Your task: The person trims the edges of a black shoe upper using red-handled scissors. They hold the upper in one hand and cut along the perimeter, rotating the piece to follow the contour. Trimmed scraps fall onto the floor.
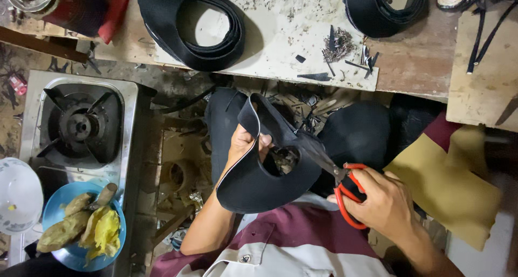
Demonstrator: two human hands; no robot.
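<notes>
While left hand [245, 144] clamps black cutout piece [264, 174], right hand [380, 201] grips red-handled scissors [337, 177].

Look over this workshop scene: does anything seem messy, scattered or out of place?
Yes. Small black offcuts and a pile of thin metal scraps litter the worn white workbench, and a blue bowl of food sits beside the steel gas stove.

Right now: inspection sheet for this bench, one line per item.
Surface: worn wooden bench with a pale board, littered with offcuts.
Job's things: black cut-out sheet, red-handled scissors cutting into it.
Clutter: black strap rolls, metal scraps.
Grippers: left hand grips the sheet; right hand works the scissors.
Cables: nothing seen.
Surroundings: gas stove, blue bowl of food, white bowl, tan sheet.
</notes>
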